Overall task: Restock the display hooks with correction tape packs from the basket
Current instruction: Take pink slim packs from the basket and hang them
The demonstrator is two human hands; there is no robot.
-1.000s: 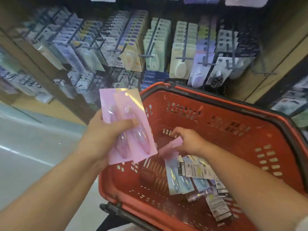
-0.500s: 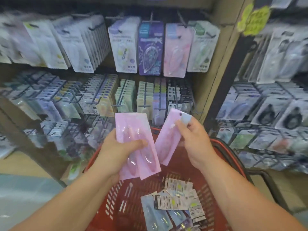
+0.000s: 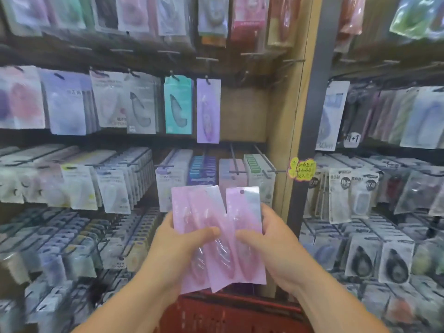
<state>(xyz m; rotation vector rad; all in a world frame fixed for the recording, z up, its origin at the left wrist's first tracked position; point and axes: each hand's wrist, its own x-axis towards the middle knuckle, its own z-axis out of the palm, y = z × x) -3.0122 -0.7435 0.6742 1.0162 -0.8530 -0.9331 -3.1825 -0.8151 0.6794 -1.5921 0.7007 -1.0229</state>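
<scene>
Three pink correction tape packs (image 3: 217, 236) are fanned out in front of me, held upright between both hands. My left hand (image 3: 182, 246) grips the two left packs, thumb across their fronts. My right hand (image 3: 266, 243) holds the right pack (image 3: 245, 212), whose hang hole shows at the top. Only the rim of the red basket (image 3: 230, 313) shows below my wrists; its contents are hidden. A lone purple pack (image 3: 208, 109) hangs on a hook (image 3: 207, 79) in the upper row, with bare hooks (image 3: 276, 61) to its right.
Rows of hooks packed with correction tape packs (image 3: 120, 179) fill the display on the left and centre. A wooden upright (image 3: 286, 140) with a yellow note (image 3: 302, 168) divides it from another section (image 3: 384, 188) on the right.
My right hand lifted a pink pack out of the basket and brought it beside the two in my left hand. My view rose from the basket to the display.
</scene>
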